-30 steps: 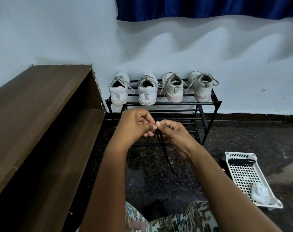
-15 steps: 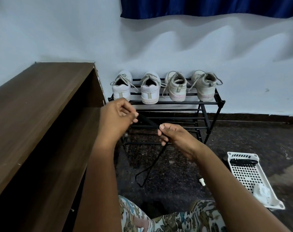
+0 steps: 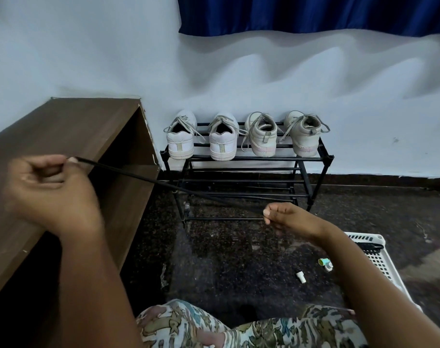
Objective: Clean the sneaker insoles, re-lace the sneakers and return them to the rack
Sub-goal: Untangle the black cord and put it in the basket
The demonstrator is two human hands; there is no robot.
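A black shoelace (image 3: pixel 148 179) is stretched taut between my two hands. My left hand (image 3: pixel 50 189) pinches one end far out to the left, in front of the wooden shelf, and is blurred by motion. My right hand (image 3: pixel 289 218) pinches the lace low at the centre, in front of the black shoe rack (image 3: pixel 312 158). Several pale sneakers stand heel-out on the rack's top tier, among them a white sneaker (image 3: pixel 180 138) at the left end and a pink-soled sneaker (image 3: pixel 303 134) at the right end.
A brown wooden shelf unit (image 3: pixel 70 126) fills the left side. A white perforated tray (image 3: pixel 379 257) lies on the dark floor at the right, with a small white cap (image 3: pixel 300 276) and a small green-and-white item (image 3: pixel 325 262) beside it. A blue curtain (image 3: pixel 314 13) hangs above.
My hands were together at the centre on the lace; the left hand has since pulled far out to the left, drawing the lace straight, while the right stayed near the rack.
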